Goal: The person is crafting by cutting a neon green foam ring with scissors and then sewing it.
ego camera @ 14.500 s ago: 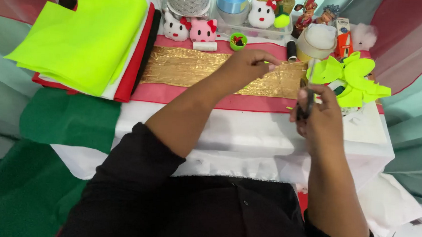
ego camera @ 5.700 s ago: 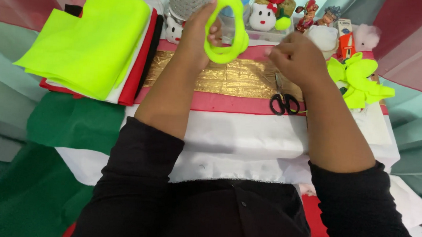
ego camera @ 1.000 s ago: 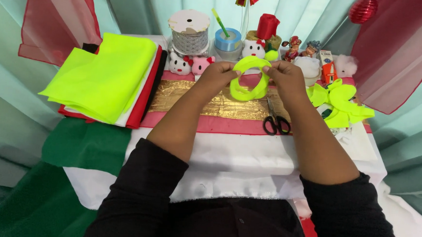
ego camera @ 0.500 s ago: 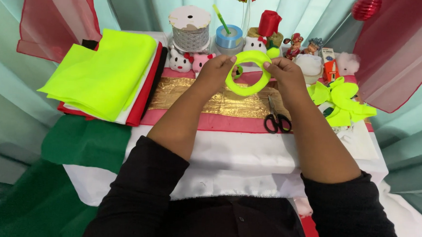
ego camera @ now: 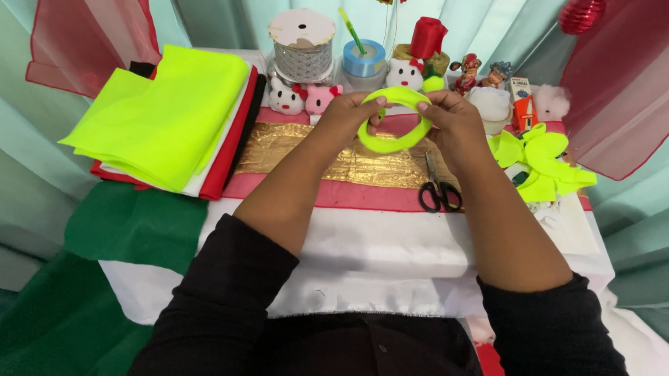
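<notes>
You face pale teal curtain (ego camera: 503, 29) beyond hands; sheer red drape (ego camera: 84, 22) hangs far left, another far right; white-covered table (ego camera: 392, 252) below wrists, evenly lit.

Neon yellow fabric loop (ego camera: 395, 140): matt, felt-like cloth, soft edge. Behind the loop, a gold strip (ego camera: 328, 156): crinkled, shiny, foil-like. Under the gold strip, a pink cloth band (ego camera: 334, 193), matt; nearer than that, white cloth (ego camera: 392, 252), smooth with a faint sheen. Right of the loop, scissors (ego camera: 437, 187): glossy black plastic handles, metal blades. Left of the loop, a stack of folded cloth (ego camera: 174, 118): matt, neon yellow on top. Further left and nearer, green cloth (ego camera: 134, 227), dull. Sleeves (ego camera: 213, 311): black, matt knit.
</notes>
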